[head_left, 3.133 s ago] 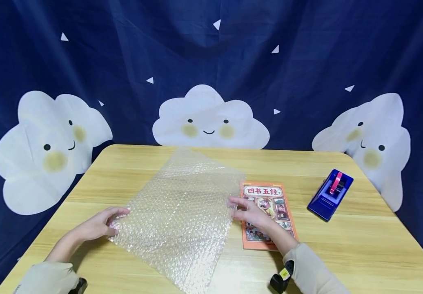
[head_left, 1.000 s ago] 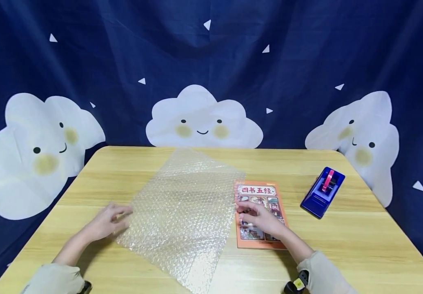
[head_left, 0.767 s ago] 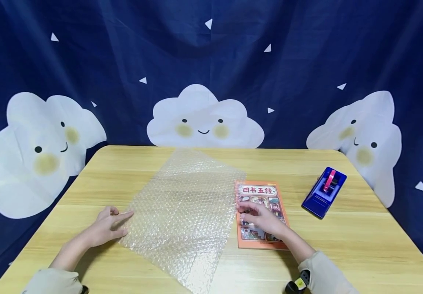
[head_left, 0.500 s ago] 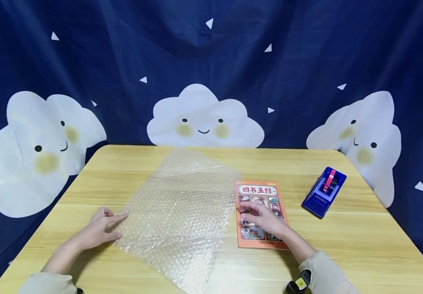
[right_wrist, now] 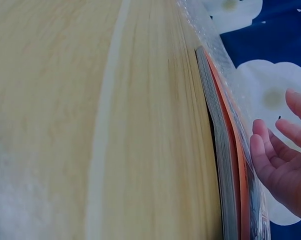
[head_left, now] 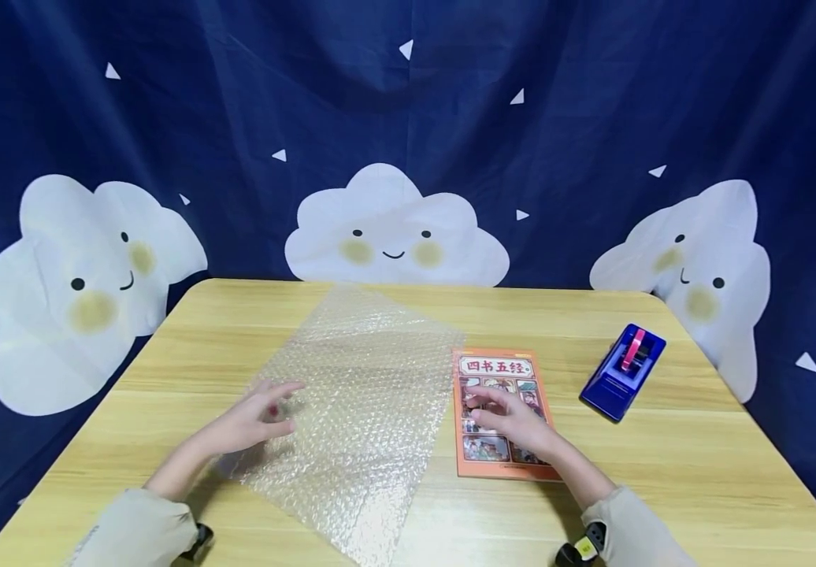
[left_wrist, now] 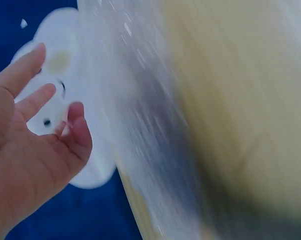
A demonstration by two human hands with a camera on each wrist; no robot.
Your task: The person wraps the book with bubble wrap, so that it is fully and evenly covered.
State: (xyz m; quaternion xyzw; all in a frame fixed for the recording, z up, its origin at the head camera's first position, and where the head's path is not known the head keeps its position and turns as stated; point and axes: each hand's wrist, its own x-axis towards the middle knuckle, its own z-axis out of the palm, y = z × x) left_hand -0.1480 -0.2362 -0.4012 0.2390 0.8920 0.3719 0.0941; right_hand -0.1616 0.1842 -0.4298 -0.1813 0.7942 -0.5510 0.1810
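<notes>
Four bold red Chinese characters, "四书五经", read left to right across the pale title panel (head_left: 496, 367) near the top of an orange-bordered book (head_left: 487, 449) lying face up on the tabletop (head_left: 663, 488). A small mark just right of the title and the fine print along the cover's bottom edge are too small to make out, as is the yellow label (head_left: 584, 547) on the black device (head_left: 569, 556) at the right cuff (head_left: 613, 512)

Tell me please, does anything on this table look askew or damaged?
Slightly askew: the bubble wrap lies diagonally on the table, and the blue tape dispenser is angled too, while the book sits nearly straight. No spill or damage is visible.
</notes>
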